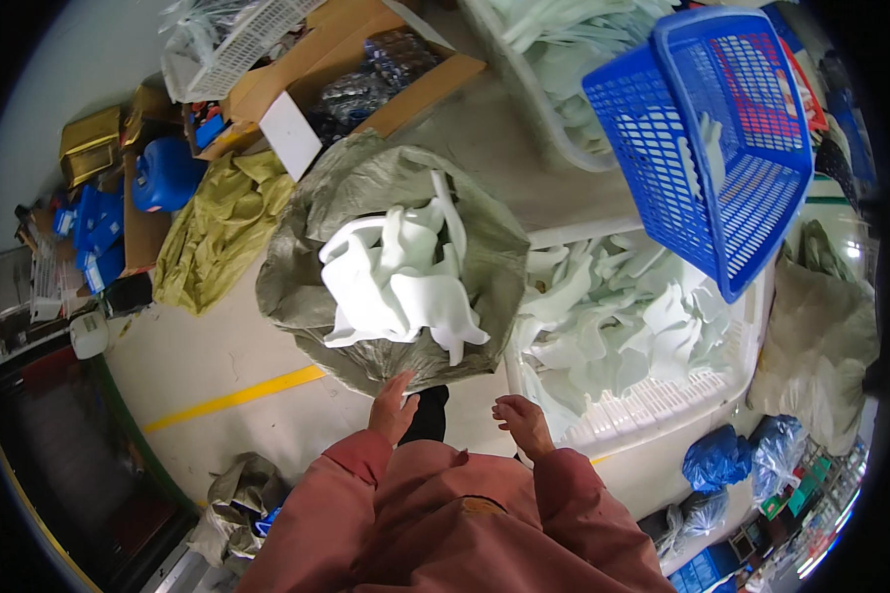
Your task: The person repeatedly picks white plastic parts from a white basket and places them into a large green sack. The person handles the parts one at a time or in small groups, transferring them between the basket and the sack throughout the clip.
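Note:
A grey woven sack [307, 257] stands open in front of me, filled with pale white plastic parts [400, 277]. My left hand [394, 405] rests on the sack's near rim, fingers slightly curled against the fabric. My right hand [524, 423] hovers just right of it, fingers apart and holding nothing, beside the edge of a white crate [663, 395] full of the same white parts. A blue plastic basket [732, 138] is tilted above the crate. Both sleeves are pinkish-red.
A cardboard box [366, 69] and a white basket [247, 40] lie beyond the sack. A yellow-green sack [218, 232] lies left, near a blue jug [163, 173]. A yellow floor line [237, 395] runs left. Blue bags [722, 460] and a grey sack [821, 346] sit right.

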{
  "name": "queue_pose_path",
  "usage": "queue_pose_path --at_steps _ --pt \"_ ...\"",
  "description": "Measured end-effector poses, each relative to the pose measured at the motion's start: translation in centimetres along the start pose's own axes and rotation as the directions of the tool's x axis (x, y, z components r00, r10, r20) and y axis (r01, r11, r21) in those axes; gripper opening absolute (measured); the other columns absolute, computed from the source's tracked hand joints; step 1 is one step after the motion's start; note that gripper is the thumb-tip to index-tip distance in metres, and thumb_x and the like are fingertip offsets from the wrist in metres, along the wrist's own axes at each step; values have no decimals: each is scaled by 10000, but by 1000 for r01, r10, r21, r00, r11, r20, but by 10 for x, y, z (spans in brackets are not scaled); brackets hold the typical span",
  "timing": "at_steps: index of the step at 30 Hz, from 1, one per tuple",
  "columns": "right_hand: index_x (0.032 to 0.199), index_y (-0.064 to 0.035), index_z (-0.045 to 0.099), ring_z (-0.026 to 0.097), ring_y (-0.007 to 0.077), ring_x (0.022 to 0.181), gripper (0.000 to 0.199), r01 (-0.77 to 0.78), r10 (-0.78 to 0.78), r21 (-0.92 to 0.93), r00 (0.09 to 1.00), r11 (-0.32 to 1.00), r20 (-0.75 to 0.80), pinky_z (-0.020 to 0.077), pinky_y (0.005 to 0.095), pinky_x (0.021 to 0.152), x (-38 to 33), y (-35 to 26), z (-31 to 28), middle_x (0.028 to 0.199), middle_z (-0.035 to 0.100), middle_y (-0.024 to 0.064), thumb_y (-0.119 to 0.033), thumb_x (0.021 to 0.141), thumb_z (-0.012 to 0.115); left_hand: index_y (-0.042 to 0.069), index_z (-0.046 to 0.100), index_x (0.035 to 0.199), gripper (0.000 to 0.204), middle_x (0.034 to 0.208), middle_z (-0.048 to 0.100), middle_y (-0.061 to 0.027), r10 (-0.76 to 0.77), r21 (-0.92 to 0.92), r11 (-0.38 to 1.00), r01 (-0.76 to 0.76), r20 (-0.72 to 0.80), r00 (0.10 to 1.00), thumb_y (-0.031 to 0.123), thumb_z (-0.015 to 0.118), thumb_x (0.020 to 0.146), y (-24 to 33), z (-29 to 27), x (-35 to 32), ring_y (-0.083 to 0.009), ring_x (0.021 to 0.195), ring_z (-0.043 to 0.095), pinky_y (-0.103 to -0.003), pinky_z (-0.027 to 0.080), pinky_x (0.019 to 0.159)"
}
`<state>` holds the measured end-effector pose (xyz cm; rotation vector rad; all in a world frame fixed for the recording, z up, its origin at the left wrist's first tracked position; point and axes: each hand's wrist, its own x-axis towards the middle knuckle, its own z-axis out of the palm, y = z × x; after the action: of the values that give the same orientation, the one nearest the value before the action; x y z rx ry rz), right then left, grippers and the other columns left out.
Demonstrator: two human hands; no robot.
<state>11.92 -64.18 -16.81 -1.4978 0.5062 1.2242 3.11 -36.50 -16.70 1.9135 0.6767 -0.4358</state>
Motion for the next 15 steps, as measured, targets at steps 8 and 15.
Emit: queue_pose_path --at_steps 8,15 --pt "1163 17 655 668 167 849 329 112 -124 -89 980 990 -156 542 308 709 -9 45 -57 964 704 106 -226 944 624 20 578 1313 401 1229 631 -182 140 -101 988 -118 239 961 38 622 914 66 69 5 -288 1060 669 -355 591 817" --pt "1251 0 616 670 172 918 365 26 -52 -81 938 996 -343 543 303 754 8 85 -175 1044 707 99 -197 944 628 33 543 1345 507 1281 600 -200 256 -10 962 -271 368 894 74 672 857 113 164 40 -351 1157 602 -404 510 954"
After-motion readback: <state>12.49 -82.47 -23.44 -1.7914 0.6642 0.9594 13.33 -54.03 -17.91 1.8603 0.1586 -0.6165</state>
